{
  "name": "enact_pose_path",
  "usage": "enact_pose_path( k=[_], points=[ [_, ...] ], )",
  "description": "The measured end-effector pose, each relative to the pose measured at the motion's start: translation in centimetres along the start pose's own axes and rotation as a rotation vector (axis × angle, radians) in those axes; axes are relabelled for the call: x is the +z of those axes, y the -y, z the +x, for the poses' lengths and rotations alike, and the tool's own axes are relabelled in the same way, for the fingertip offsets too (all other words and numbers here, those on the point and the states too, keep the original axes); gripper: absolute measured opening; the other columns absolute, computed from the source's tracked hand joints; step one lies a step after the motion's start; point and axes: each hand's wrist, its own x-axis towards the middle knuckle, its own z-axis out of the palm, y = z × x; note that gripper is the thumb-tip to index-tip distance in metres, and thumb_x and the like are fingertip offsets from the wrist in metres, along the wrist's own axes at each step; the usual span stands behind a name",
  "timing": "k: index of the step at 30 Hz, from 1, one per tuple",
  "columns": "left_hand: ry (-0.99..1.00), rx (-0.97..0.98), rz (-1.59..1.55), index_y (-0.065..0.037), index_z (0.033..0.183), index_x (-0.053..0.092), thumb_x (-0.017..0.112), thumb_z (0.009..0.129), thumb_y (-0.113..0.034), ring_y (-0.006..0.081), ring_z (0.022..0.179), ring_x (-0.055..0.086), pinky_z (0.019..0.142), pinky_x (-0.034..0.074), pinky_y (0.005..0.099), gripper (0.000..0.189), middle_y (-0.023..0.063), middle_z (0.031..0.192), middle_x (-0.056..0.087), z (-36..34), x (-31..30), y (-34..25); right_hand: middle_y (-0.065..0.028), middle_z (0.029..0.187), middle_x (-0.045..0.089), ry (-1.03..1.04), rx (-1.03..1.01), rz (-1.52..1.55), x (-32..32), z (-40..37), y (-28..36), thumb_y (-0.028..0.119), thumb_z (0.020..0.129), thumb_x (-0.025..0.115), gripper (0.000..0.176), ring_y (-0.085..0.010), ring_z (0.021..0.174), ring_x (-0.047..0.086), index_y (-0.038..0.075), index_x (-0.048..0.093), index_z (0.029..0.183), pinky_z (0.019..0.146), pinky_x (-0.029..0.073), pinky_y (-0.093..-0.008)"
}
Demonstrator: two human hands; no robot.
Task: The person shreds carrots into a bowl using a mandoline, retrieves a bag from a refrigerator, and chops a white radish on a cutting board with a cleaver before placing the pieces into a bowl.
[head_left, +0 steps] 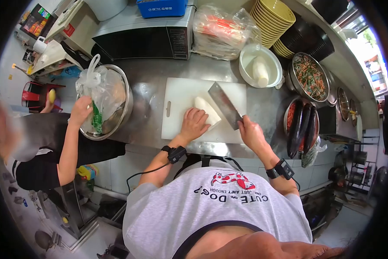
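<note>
A white cutting board (pixel 181 93) lies on the steel counter. On it rests a peeled white vegetable (pixel 204 108), apparently a radish, lying at a slant. My left hand (pixel 194 124) presses on its lower left side, fingers bent over it. My right hand (pixel 251 133) is closed round the handle of a cleaver (pixel 225 102), whose broad blade is tilted over the board just right of the vegetable. A gap shows between blade and vegetable. The handle is mostly hidden in my right hand.
At left, another person's hand (pixel 81 111) is at a plastic bag (pixel 100 84) in a steel bowl (pixel 127 105). Behind stand a microwave (pixel 138 41) and a white bowl (pixel 245 71) with another white vegetable. Eggplants (pixel 296 131) and a bowl of shredded vegetables (pixel 308 75) are at right.
</note>
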Motion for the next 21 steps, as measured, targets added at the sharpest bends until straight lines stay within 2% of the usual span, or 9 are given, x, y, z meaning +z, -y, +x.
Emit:
enact_pose_path(
  k=[2, 6, 10, 12, 21],
  points=[
    [-0.044, 0.000, -0.040, -0.009, 0.109, 0.058, 0.072, 0.073, -0.032, 0.0286, 0.113, 0.046, 0.099, 0.036, 0.0462, 0.045, 0.0079, 0.117, 0.052, -0.5, 1.5, 0.9, -0.0265, 0.073, 0.063, 0.121, 0.012, -0.083, -0.6, -0.1, 2.2, 0.022, 0.096, 0.049, 0.021, -0.0476, 0.071, 0.061, 0.002, 0.048, 0.093, 0.063, 0.048, -0.0550],
    [-0.139, 0.001, -0.060, -0.011, 0.110, 0.057, 0.070, 0.076, -0.033, 0.0273, 0.114, 0.046, 0.099, 0.034, 0.0454, 0.043, 0.0074, 0.116, 0.053, -1.2, 3.5, 1.6, -0.0264, 0.071, 0.061, 0.144, 0.007, -0.133, -0.7, -0.7, 4.4, 0.020, 0.095, 0.051, 0.019, -0.0471, 0.068, 0.060, 0.001, 0.047, 0.092, 0.061, 0.046, -0.0552],
    [-0.126, -0.030, -0.053, -0.011, 0.109, 0.057, 0.070, 0.077, -0.032, 0.0263, 0.114, 0.046, 0.098, 0.035, 0.0444, 0.041, 0.0069, 0.117, 0.054, -1.4, 4.0, 1.6, -0.0256, 0.075, 0.062, 0.151, -0.034, -0.159, -0.1, -1.0, 4.8, 0.020, 0.095, 0.050, 0.018, -0.0458, 0.070, 0.061, 0.002, 0.048, 0.093, 0.063, 0.048, -0.0542],
    [-0.137, -0.024, -0.082, -0.010, 0.109, 0.056, 0.072, 0.073, -0.025, 0.0295, 0.113, 0.046, 0.095, 0.036, 0.0472, 0.042, 0.0084, 0.118, 0.052, -1.3, 4.1, 1.7, -0.0227, 0.081, 0.064, 0.242, -0.026, -0.267, -0.2, -0.9, 5.4, 0.019, 0.096, 0.047, 0.016, -0.0426, 0.073, 0.064, 0.003, 0.048, 0.095, 0.064, 0.052, -0.0513],
    [-0.126, -0.073, -0.093, -0.010, 0.108, 0.058, 0.070, 0.073, -0.024, 0.0294, 0.113, 0.046, 0.096, 0.035, 0.0476, 0.040, 0.0087, 0.120, 0.053, -1.1, 4.0, 1.8, -0.0185, 0.081, 0.064, 0.323, -0.085, -0.412, 0.0, 0.2, 5.9, 0.021, 0.096, 0.049, 0.018, -0.0382, 0.071, 0.066, 0.003, 0.046, 0.097, 0.062, 0.054, -0.0458]
  ],
)
